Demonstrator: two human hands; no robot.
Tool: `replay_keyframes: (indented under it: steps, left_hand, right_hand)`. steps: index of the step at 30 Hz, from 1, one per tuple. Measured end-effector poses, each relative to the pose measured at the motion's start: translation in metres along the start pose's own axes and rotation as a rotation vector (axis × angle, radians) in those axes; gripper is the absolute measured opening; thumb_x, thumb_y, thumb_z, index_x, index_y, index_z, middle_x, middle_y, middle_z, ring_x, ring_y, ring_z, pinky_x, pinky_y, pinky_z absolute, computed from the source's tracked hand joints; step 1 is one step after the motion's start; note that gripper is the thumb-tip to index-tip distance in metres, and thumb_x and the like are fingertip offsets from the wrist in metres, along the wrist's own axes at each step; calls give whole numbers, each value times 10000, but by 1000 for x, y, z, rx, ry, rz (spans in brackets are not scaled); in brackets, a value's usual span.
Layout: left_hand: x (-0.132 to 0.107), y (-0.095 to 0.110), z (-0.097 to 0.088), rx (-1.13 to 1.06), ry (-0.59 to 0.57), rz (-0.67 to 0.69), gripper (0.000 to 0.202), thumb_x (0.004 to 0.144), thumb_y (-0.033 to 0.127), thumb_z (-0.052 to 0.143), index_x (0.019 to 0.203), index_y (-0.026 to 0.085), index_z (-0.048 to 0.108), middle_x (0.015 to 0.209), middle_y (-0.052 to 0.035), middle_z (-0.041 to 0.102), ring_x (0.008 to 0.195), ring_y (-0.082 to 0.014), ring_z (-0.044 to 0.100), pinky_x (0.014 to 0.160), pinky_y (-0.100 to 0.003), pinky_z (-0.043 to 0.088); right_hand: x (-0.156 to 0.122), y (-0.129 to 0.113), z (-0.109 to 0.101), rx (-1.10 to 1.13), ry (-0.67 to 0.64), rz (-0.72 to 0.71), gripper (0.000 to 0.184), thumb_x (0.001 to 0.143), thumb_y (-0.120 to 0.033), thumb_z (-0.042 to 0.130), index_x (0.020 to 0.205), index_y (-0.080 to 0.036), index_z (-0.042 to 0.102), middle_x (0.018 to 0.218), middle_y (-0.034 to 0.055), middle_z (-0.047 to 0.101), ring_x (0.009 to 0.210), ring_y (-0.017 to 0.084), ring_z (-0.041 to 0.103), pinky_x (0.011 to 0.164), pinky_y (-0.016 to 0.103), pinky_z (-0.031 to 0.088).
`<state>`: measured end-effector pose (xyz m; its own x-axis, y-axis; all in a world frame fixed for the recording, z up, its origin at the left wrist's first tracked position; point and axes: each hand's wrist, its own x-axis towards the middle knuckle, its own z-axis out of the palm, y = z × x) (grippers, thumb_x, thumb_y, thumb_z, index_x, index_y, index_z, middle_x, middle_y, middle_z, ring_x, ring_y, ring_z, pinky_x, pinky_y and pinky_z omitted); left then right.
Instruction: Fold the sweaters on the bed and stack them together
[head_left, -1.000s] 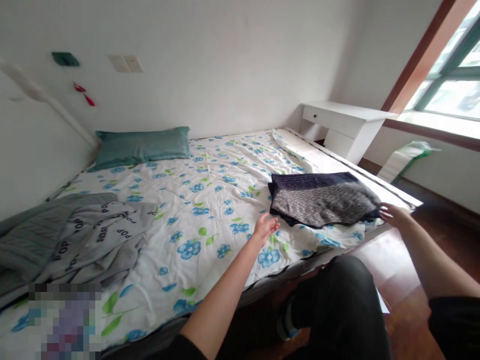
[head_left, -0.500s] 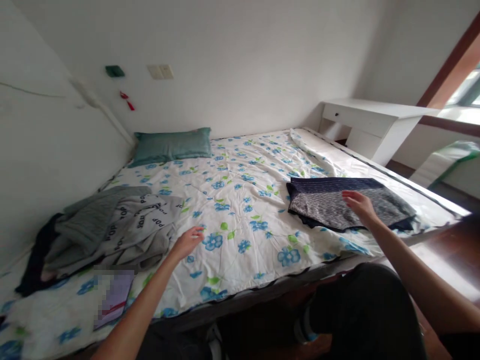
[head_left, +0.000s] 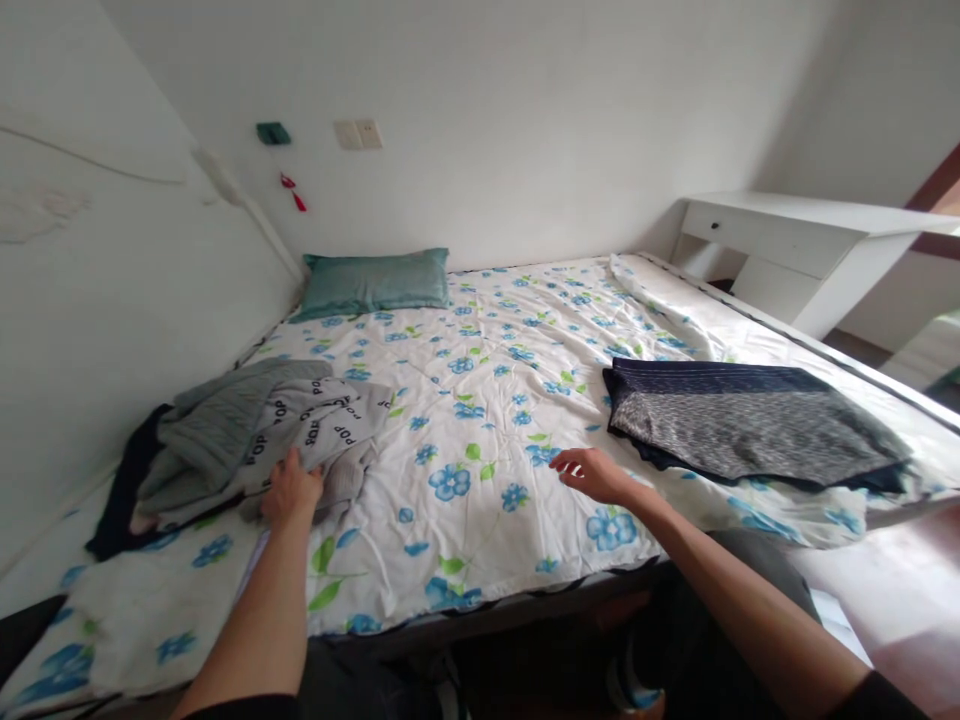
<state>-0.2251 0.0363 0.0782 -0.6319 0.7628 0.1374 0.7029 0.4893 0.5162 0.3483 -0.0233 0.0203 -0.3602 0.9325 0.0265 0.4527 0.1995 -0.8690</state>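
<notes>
My left hand (head_left: pixel 291 487) lies on the near edge of a crumpled grey garment printed with "POP" (head_left: pixel 322 425), its fingers curled into the cloth. That garment sits in a heap with a plain grey piece (head_left: pixel 217 420) and a dark one (head_left: pixel 124 480) on the left of the bed. My right hand (head_left: pixel 592 472) hovers open, fingers spread, over the flowered sheet (head_left: pixel 480 400) in the middle. A folded dark blue and grey knit garment (head_left: pixel 742 425) lies flat to its right, apart from the hand.
A teal pillow (head_left: pixel 375 282) rests at the head of the bed against the white wall. A white desk (head_left: pixel 810 240) stands beyond the bed's far right corner. The wall runs along the bed's left side. My dark trouser legs are at the bed's near edge.
My view has swung left. My left hand went from beside the folded knit garment across the sheet to the grey heap and took hold of it. My right hand left the folded garment and moved to mid-bed.
</notes>
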Motion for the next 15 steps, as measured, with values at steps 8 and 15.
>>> replay_keyframes:
  steps: [8,15]
  left_hand:
    - [10,18,2,-92,164,116,168,1019,368,627,960,210,624,926,-63,632,1227,-382,642,990,-428,513]
    - [-18,99,-11,-162,101,302,222,1047,336,586,977,160,701,1072,-145,753,1137,-328,688,1080,-408,504]
  right_hand:
    - [16,14,5,-49,-53,37,298,909,-271,712,1155,-229,874,979,75,859,896,258,813,861,356,619]
    - [25,9,19,136,-129,57,419,933,-598,791,1137,-242,875,1087,96,856,966,279,797,918,406,625]
